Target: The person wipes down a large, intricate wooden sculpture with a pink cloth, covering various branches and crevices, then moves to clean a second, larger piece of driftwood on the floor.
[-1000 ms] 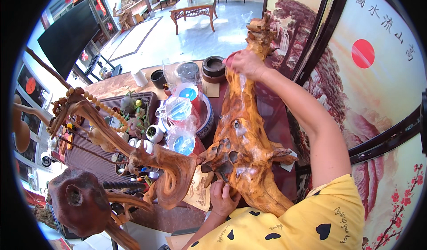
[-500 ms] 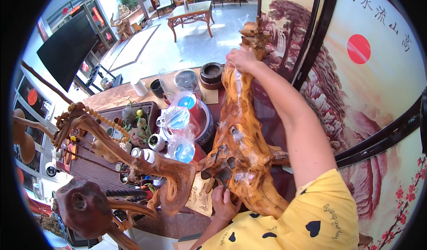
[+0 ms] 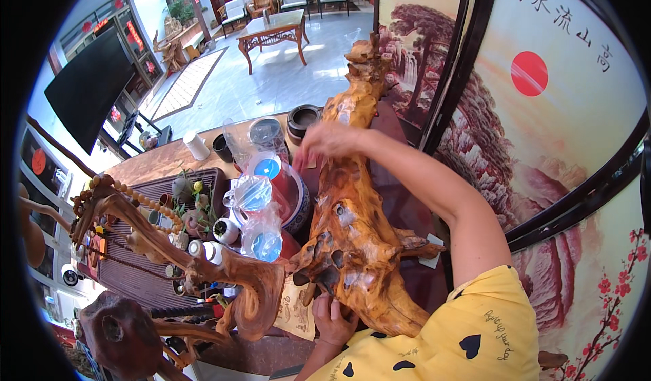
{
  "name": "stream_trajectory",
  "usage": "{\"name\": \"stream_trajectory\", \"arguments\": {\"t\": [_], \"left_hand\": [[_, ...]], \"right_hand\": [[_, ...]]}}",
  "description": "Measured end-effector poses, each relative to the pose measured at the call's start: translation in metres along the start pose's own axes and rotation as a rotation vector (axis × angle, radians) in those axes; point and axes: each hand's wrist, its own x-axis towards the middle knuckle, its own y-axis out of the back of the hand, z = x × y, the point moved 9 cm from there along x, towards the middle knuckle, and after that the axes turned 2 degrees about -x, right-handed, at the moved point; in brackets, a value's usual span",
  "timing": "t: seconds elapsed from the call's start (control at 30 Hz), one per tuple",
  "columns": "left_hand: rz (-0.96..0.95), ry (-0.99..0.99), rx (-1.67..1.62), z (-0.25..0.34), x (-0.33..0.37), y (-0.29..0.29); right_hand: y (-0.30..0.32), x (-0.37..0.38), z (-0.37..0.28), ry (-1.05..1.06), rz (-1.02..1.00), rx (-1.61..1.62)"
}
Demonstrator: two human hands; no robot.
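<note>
1. brown, ridged tray [image 3: 132, 272] sits well left of the root carving [image 3: 352, 245], bearing small pots and a plant.
2. twisted branch wood [image 3: 254, 299] rises left of the root carving, its curled end near it; whether they touch i cannot tell.
3. clear-wrapped containers with blue tops [image 3: 264, 244] stand just left of the root carving, crowding a blue-and-white bowl [image 3: 298, 211].
4. right hand [image 3: 332, 140] is over the upper left side of the root carving; its fingers are blurred, so i cannot tell whether they grip anything.
5. left hand [image 3: 332, 321] is at the lower left edge of the root carving, fingers bent up against it, their tips partly hidden.
6. glossy amber wood, the root carving lies lengthwise on the dark red counter [image 3: 409, 211]. it looks heavy and stiff, probably slippery where polished; knobs and thin prongs could snap. the thick middle and flared near end seem the sound places to hold.
7. white card [image 3: 431, 253] rests right of the root carving, by its side prong.
8. painted screen [image 3: 536, 130] stands farther right of the root carving.
</note>
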Motion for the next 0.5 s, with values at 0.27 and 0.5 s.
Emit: {"name": "stream_trajectory", "arguments": {"t": [0.27, 0.5], "left_hand": [[0.016, -0.033, -0.054, 0.003, 0.001, -0.003], [0.012, -0.009, -0.045, -0.003, -0.003, -0.004]], "right_hand": [[0.082, -0.097, 0.079, -0.41, 0.77, -0.569], [-0.006, -0.122, -0.03, -0.178, 0.466, -0.103]]}}
